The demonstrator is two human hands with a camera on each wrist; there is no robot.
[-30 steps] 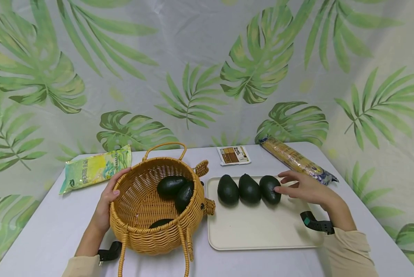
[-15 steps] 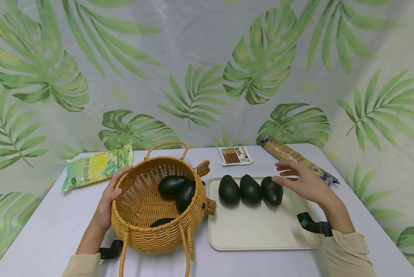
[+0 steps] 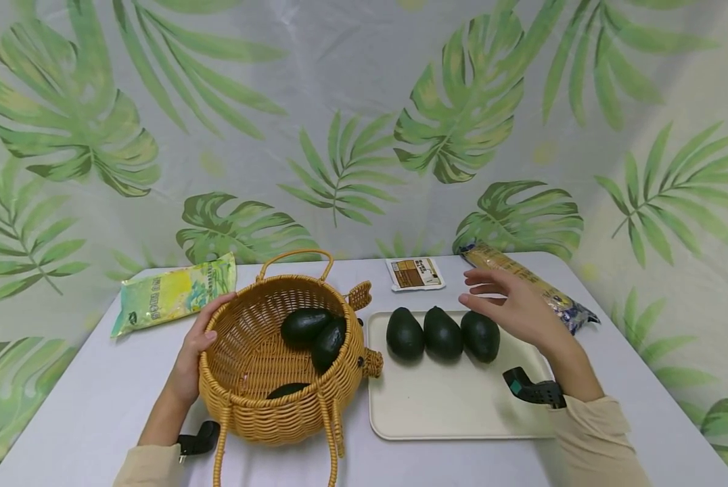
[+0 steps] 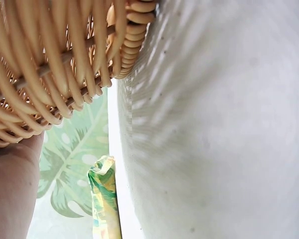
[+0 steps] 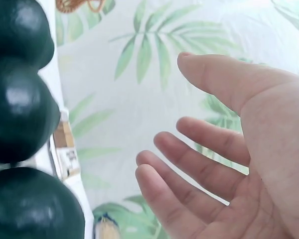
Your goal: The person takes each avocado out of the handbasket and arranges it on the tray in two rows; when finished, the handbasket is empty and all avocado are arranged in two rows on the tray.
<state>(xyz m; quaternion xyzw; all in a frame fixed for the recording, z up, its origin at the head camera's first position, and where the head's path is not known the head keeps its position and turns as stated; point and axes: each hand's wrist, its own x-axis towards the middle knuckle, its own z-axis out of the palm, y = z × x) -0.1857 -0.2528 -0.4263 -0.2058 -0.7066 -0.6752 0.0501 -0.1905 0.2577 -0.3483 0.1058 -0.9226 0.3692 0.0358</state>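
Note:
A pig-shaped wicker basket (image 3: 279, 419) stands at the left, its opening tilted toward me. Three avocados show inside it, one (image 3: 306, 327) at the back and the lowest partly hidden by the rim. My left hand (image 3: 192, 355) grips the basket's left side, thumb at the rim. In the left wrist view the basket's woven wall (image 4: 55, 55) hides the fingers. Three more avocados lie in a row on a cream tray (image 3: 443, 406); the rightmost (image 3: 480, 336) is nearest my right hand (image 3: 513, 301). That hand hovers above it, holding nothing, and its fingers are spread loosely (image 5: 199, 174).
A green-yellow bag (image 3: 175, 294) lies behind the basket at the left. Toward the table's back edge are a small brown-and-white packet (image 3: 415, 274) and a long pack (image 3: 516, 274) of what looks like noodles. A leaf-patterned cloth hangs behind the white table.
My right hand has let go of the rightmost avocado and moved up and left above it. The left hand stays on the basket. The avocados hold their places.

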